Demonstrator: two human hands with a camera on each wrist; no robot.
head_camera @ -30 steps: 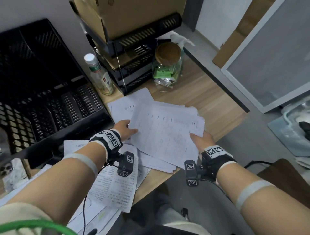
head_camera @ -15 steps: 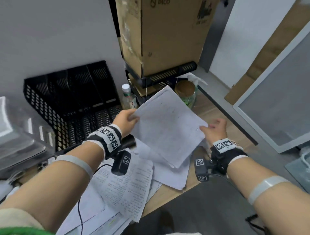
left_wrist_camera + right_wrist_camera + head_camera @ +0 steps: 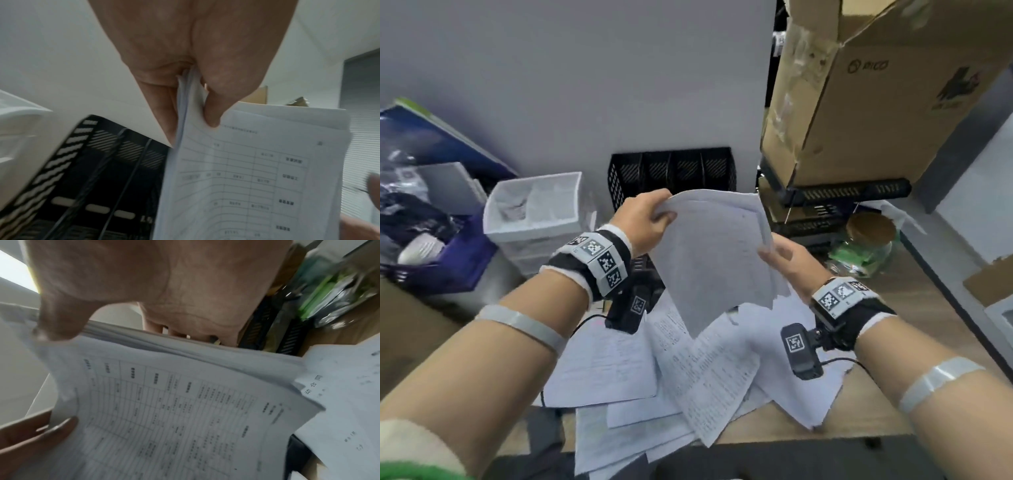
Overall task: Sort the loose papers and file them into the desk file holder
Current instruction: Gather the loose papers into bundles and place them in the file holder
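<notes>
The left hand (image 3: 645, 219) pinches the top corner of a thin stack (image 3: 714, 260), thumb in front; the right hand (image 3: 789, 262) grips its right edge. The stack hangs above the desk, just before the black holder (image 3: 671, 171). Light and floppy, the sheets likely fan or slip unless held by opposite edges. More papers (image 3: 688, 373) litter the desk; a white tray (image 3: 534, 209), box (image 3: 859, 102) and jar (image 3: 866, 240) flank the holder
</notes>
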